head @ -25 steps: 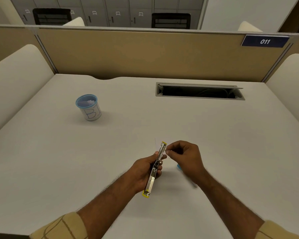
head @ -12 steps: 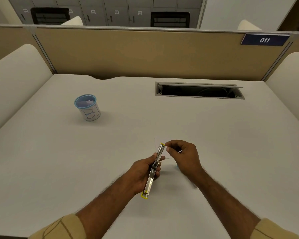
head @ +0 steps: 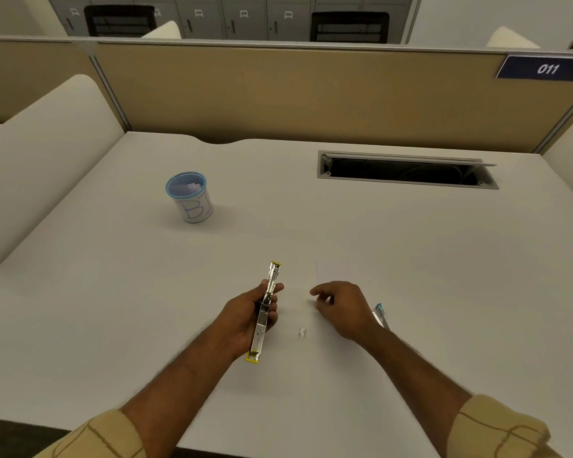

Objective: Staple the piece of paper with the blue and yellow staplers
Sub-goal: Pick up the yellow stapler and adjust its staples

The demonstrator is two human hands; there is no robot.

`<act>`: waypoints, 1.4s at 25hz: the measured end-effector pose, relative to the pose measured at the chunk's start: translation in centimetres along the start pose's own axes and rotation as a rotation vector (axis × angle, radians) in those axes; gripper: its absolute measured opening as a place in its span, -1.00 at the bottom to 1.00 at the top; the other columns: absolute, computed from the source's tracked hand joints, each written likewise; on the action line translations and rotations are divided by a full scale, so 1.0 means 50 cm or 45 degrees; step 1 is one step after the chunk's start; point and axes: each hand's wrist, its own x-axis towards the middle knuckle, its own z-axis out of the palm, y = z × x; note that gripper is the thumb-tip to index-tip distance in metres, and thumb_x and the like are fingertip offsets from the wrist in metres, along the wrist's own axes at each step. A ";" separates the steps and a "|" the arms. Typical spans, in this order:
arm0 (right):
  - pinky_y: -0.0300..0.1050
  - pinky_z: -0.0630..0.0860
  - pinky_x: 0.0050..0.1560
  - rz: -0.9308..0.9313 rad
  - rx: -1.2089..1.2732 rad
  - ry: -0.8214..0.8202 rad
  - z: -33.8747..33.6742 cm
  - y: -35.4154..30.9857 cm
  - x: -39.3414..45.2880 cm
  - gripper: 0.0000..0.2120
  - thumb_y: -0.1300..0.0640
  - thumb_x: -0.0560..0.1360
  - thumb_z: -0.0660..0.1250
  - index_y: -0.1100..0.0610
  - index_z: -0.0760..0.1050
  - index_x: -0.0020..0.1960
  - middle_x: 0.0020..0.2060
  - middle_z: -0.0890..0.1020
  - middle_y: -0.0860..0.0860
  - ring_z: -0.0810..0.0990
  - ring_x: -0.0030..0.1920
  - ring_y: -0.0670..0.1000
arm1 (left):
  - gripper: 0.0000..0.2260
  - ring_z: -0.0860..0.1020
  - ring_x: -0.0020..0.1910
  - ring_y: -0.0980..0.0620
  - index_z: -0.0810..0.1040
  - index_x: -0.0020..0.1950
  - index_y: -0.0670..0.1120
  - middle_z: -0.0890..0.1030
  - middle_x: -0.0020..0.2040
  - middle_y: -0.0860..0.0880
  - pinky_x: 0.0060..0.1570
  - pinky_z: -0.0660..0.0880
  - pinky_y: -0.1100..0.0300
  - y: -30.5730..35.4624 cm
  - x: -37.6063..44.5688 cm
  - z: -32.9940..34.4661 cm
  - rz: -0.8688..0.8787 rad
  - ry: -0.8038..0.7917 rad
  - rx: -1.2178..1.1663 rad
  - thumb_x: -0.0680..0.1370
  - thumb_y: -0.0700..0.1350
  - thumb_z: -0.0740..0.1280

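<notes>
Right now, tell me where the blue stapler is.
In the head view the blue stapler lies on the desk on the right, mostly hidden just behind the right hand, across from the yellow stapler in the left hand.

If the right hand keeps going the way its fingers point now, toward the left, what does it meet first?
Probably the yellow stapler held opened out in the left hand. The right hand hovers over bare table between them; the small white piece lies nearer the person, likely off that line. Depth is unclear.

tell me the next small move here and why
Probably the right hand should pick up the small white strip lying on the desk between the hands: the left hand holds the yellow stapler swung open, and the right hand is empty.
</notes>
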 end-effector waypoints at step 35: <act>-0.43 0.35 -0.17 -0.407 -0.015 0.016 -0.049 -0.070 -0.054 -0.75 0.25 0.50 0.33 0.01 0.53 0.13 -0.25 0.52 -0.22 0.47 -0.20 -0.20 | -0.72 0.45 -0.46 0.08 0.70 -0.11 -0.22 0.54 -0.35 -0.05 -0.45 0.49 0.24 -0.064 -0.032 0.071 -0.008 -0.060 0.290 0.59 -0.04 0.32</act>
